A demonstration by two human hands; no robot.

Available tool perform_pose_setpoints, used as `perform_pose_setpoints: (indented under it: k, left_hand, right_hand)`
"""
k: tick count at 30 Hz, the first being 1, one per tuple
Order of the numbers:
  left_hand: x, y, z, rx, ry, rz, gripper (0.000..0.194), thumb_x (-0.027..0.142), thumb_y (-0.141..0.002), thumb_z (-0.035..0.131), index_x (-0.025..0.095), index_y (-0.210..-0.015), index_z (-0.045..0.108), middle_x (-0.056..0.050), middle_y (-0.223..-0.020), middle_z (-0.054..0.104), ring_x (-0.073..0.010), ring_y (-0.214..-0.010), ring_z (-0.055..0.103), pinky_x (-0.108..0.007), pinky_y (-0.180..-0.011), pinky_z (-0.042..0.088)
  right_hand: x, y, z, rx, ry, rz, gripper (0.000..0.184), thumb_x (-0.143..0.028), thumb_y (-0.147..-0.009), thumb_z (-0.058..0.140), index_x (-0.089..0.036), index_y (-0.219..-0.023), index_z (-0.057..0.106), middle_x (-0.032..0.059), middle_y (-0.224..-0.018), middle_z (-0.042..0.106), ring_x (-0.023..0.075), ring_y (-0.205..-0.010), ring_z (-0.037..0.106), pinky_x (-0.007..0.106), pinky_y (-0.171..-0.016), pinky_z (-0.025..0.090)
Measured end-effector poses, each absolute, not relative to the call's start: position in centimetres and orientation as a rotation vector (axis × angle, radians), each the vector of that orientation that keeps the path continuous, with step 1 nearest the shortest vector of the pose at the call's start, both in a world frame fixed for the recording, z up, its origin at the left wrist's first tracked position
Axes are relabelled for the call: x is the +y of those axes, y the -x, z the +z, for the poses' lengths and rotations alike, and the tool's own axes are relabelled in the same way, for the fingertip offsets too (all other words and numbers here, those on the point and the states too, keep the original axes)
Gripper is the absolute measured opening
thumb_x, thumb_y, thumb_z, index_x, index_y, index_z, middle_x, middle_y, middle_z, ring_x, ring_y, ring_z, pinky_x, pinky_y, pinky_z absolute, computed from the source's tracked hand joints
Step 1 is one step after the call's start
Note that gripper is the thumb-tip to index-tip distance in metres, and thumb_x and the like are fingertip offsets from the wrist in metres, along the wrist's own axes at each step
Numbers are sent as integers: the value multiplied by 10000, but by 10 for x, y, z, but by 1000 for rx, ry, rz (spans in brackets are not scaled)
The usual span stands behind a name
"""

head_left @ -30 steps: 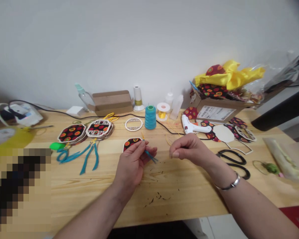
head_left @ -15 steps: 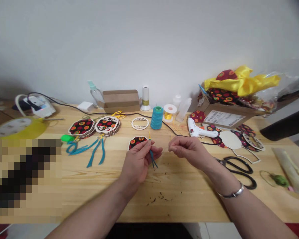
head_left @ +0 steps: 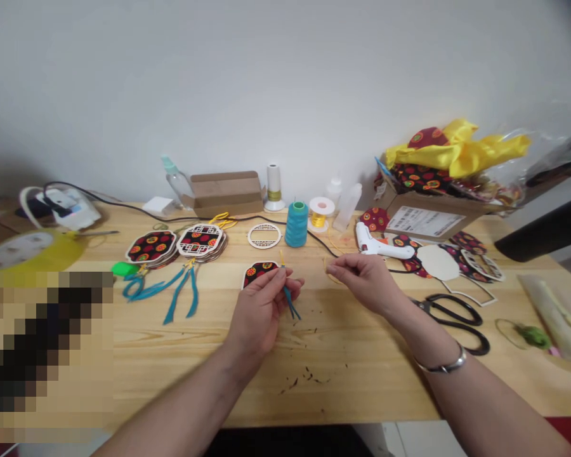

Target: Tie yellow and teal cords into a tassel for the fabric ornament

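Observation:
My left hand (head_left: 259,308) pinches a small blue tassel (head_left: 292,306) between thumb and fingers. Its strands hang down past the fingertips, and a bit of yellow cord stands up above the thumb. To the right, my right hand (head_left: 364,282) is closed in a pinch on a thin yellow cord (head_left: 332,276), which curves just left of the fingertips. A gap separates the two hands. Partly covered by the left hand, a patterned fabric panel (head_left: 257,271) lies on the table. Beyond the hands stand a blue thread cone (head_left: 296,225) and a spool of yellow cord (head_left: 320,219).
Finished ornaments with blue tassels (head_left: 200,241) lie at left. A white glue gun (head_left: 383,246) and black-handled scissors (head_left: 457,320) are on the right. Behind them is a cardboard box (head_left: 423,219) of fabric. Dark scraps (head_left: 308,374) dot the wooden table (head_left: 195,381).
My right hand has moved slightly up, and the yellow cord at its fingertips now shows as a curve. The left hand still holds the tassel. The view has shifted a little.

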State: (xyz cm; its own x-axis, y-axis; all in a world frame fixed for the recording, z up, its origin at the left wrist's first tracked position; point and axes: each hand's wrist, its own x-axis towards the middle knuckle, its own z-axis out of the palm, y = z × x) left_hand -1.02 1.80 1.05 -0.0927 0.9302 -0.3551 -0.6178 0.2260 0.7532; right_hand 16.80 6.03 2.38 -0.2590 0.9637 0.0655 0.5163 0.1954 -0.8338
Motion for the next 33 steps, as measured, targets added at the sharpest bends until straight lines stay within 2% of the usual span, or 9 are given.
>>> perform_pose_setpoints:
  k: [5, 9, 13, 18, 23, 28, 33]
  left_hand:
    - [18, 11, 13, 981, -440, 1331, 115, 200, -677, 690, 116, -754, 681, -13, -583, 648, -72, -560, 576, -148, -510, 418]
    - [17, 10, 17, 850, -322, 1275, 46, 147, -702, 658, 123, -741, 666, -4, -574, 624, -67, -529, 571, -146, -492, 442]
    - [18, 11, 18, 804, -259, 1281, 41, 122, -743, 612, 118, -748, 652, -17, -604, 638, -87, -551, 601, -160, -489, 477]
    - [23, 13, 14, 844, -228, 1405, 67, 129, -782, 583, 134, -760, 646, -45, -747, 690, -124, -713, 655, -184, -578, 521]
    - [25, 14, 9, 866, -321, 1475, 69, 175, -768, 617, 127, -794, 659, -63, -846, 696, -132, -822, 635, -227, -722, 509]
    - [22, 14, 9, 907, -381, 1421, 124, 237, -724, 661, 153, -815, 657, -20, -877, 667, -83, -659, 577, -190, -534, 446]
    - [21, 15, 11, 887, -387, 1405, 114, 219, -715, 667, 148, -803, 651, -6, -821, 643, -74, -636, 554, -177, -527, 433]
  right_hand:
    - [57, -167, 18, -2127, 1373, 706, 247, -305, -818, 516, -163, -657, 638, -2, -567, 559, 102, -535, 441, 213, -494, 296]
    - [55, -162, 15, -2220, 1362, 649, 215, -263, -828, 508, -173, -705, 658, 23, -667, 641, 112, -591, 510, 214, -545, 330]
    - [52, -158, 13, -2316, 1373, 608, 201, -242, -832, 503, -176, -733, 666, 28, -691, 662, 110, -603, 533, 215, -558, 322]
    - [41, -151, 14, -2612, 1184, 401, 211, -218, -842, 477, -173, -706, 632, 21, -668, 647, 106, -587, 522, 221, -538, 280]
    - [28, -142, 8, -2844, 961, 165, 161, -153, -817, 473, -173, -703, 584, 14, -652, 625, 114, -543, 501, 235, -495, 216]
    - [30, -145, 13, -2849, 895, 242, 152, -160, -818, 488, -186, -727, 607, 6, -650, 629, 112, -553, 509, 234, -502, 238]
    - [43, -162, 27, -2674, 955, 445, 169, -203, -845, 489, -195, -784, 646, 10, -701, 662, 104, -620, 549, 215, -570, 307]
